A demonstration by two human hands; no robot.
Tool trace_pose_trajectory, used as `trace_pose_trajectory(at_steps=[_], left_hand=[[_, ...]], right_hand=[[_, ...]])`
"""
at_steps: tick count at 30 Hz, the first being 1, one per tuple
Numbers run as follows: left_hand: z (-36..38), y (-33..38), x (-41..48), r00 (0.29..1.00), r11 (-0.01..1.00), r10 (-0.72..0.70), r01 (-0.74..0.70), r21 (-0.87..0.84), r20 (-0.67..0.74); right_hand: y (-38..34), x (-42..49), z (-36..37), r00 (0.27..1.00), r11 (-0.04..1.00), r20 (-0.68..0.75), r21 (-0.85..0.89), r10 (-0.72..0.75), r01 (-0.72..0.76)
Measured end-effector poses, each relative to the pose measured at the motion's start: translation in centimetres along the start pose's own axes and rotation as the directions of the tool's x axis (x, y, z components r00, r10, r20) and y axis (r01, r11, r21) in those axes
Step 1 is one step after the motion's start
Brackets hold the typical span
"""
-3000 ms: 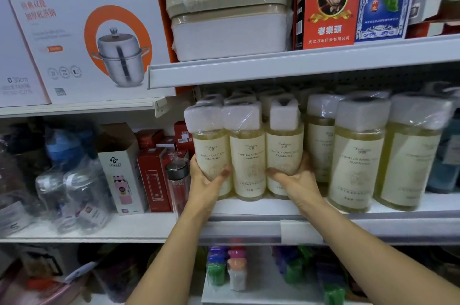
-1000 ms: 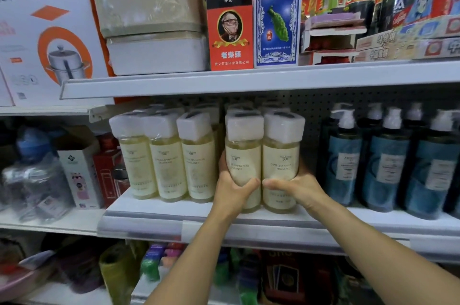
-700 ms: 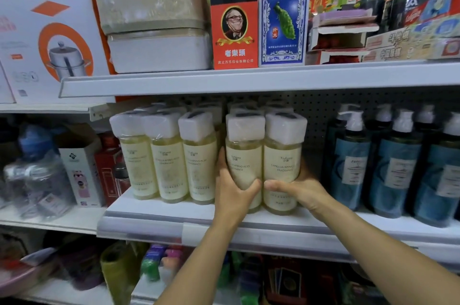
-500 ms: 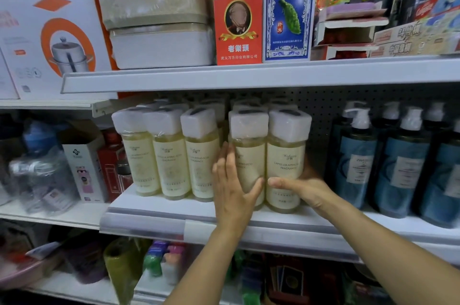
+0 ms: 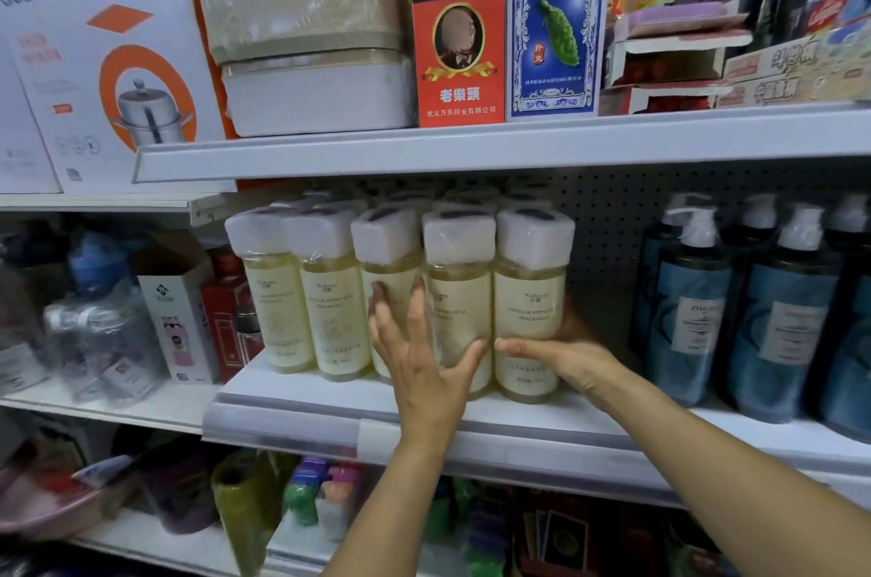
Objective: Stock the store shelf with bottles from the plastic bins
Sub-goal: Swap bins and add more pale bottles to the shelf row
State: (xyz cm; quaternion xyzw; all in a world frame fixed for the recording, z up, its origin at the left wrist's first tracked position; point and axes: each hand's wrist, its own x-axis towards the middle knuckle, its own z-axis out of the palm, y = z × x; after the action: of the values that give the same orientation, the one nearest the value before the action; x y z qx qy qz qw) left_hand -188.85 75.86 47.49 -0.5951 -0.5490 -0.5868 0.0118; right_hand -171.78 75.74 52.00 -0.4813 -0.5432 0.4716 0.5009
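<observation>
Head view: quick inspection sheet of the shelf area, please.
Surface: white shelf, level, bottles standing on it.
Job's things: five yellow bottles upright in the front row, more behind; bins not in view.
Clutter: nothing seen.
Grippers: left hand flat, fingers spread on the third and fourth bottles; right hand wraps the rightmost yellow bottle.
Cables: nothing seen.
Surroundings: blue pump bottles right; playing-card boxes and steamer box above.
</observation>
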Motion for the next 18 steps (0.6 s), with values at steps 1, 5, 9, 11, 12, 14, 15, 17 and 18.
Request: trace_pose_trajectory(at_steps=[1, 5, 9, 11, 12, 14, 15, 17, 18], left_hand=[[-0.1, -0.1, 0.1, 1.000, 1.000, -0.017, 0.017, -0.018, 0.004], [-0.2, -0.1, 0.2, 0.998, 0.997, -0.059, 0.060, -0.045, 0.014], [-0.3, 0.4, 0.1, 0.997, 0.997, -0.067, 0.068, -0.030, 0.023], [-0.3, 0.4, 0.1, 0.997, 0.997, -0.073, 0.074, -0.012, 0.035], [-0.2, 0.6, 0.1, 0.996, 0.997, -0.075, 0.075, 0.001, 0.039], [-0.2, 1.1, 0.0, 0.995, 0.996, -0.087, 0.086, 0.024, 0.051], [-0.1, 1.3, -0.1, 0.993, 0.994, -0.100, 0.098, 0.038, 0.059], [-0.1, 1.6, 0.0, 0.989, 0.990, -0.126, 0.121, 0.076, 0.074], [0.0, 1.7, 0.0, 0.987, 0.987, -0.139, 0.132, 0.088, 0.083]], right_hand=[[0.0, 0.2, 0.3, 1.000, 1.000, -0.005, 0.001, 0.002, -0.002], [-0.2, 0.4, 0.7, 1.000, 1.000, -0.027, 0.020, 0.007, -0.007], [-0.2, 0.2, 0.7, 1.000, 1.000, -0.019, -0.002, 0.019, -0.019], [-0.2, 0.2, 0.7, 0.999, 0.999, -0.032, 0.018, 0.032, -0.032], [-0.3, 0.0, 0.8, 0.999, 0.999, -0.032, 0.027, 0.041, -0.040], [-0.5, -0.6, 0.7, 0.999, 0.999, -0.026, 0.018, 0.042, -0.042], [-0.6, -0.9, 0.6, 0.999, 0.999, -0.022, 0.016, 0.048, -0.047], [-0.4, -1.1, 0.3, 0.995, 0.995, -0.018, 0.033, 0.096, -0.095], [-0.3, -1.1, 0.3, 0.991, 0.990, -0.014, 0.047, 0.134, -0.133]])
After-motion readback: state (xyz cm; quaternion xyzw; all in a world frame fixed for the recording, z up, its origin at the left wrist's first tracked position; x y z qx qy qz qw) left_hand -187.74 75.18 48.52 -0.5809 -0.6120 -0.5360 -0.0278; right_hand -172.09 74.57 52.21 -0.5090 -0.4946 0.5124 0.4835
